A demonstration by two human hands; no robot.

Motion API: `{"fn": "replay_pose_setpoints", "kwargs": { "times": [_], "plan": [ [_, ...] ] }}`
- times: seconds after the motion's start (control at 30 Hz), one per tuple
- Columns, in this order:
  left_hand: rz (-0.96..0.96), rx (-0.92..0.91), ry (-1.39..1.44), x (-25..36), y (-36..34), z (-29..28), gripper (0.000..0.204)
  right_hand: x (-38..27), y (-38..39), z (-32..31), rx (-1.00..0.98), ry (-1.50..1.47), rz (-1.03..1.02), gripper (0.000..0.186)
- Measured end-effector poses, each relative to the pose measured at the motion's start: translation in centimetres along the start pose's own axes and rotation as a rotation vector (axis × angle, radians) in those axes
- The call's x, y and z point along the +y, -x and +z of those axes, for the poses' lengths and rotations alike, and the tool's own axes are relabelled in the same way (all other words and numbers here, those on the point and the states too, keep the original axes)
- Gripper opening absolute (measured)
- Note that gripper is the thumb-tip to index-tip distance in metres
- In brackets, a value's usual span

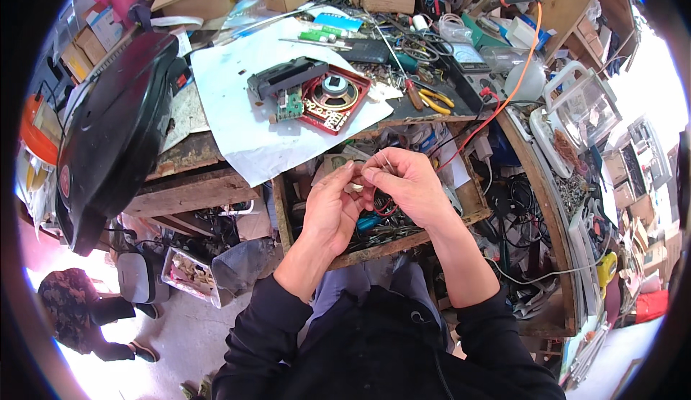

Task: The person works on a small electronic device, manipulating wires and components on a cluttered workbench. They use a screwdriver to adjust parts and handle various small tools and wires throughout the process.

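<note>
Above an open wooden drawer (403,240), my two hands meet with fingertips nearly touching. My left hand (332,205) is closed, its fingers curled around something small and pale that I cannot make out. A pinch between thumb and forefinger of my right hand (409,184) grips a thin wire, whose light end sticks up past the fingers. A red loop of wire (386,211) shows just below the fingers. Beyond them, on a white sheet (237,112), lies an opened device: a red case with a round speaker (335,92), a black housing (286,76) and a green circuit board (291,103).
Yellow-handled pliers (436,102), a screwdriver (414,96) and a meter (468,58) lie right of the sheet. An orange cord (520,76) crosses there. A large black shell (119,133) stands left. Another person (79,313) is at lower left.
</note>
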State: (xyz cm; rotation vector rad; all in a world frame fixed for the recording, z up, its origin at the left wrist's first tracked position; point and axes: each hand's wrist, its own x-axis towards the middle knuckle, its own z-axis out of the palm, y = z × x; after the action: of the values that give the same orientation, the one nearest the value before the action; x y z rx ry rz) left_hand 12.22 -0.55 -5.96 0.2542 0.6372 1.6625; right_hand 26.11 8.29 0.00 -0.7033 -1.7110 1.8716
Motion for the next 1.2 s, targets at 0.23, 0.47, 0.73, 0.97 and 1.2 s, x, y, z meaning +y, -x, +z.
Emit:
{"fn": "replay_pose_setpoints", "kwargs": {
  "times": [0.23,0.47,0.73,0.97,1.2],
  "plan": [
    [0.037,-0.129,0.238,1.1,0.3,-0.1,0.057,-1.6,0.2,0.4,0.005,0.340,-0.079,0.012],
    [0.060,-0.020,-0.001,1.1,3.4,0.3,0.043,-2.5,1.4,1.6,-0.006,0.316,0.007,0.012],
    [0.032,0.038,0.000,0.3,4.7,-0.5,0.031,-0.1,1.1,0.9,-0.074,0.204,-0.028,0.014],
    [-0.097,-0.044,0.144,0.7,6.3,-0.4,0.048,0.1,2.3,1.1,-0.035,0.478,-0.121,0.018],
    [-0.135,0.040,0.095,1.2,8.2,0.1,0.038,-0.7,3.0,1.5,-0.083,0.667,-0.159,0.012]
  ]
}}
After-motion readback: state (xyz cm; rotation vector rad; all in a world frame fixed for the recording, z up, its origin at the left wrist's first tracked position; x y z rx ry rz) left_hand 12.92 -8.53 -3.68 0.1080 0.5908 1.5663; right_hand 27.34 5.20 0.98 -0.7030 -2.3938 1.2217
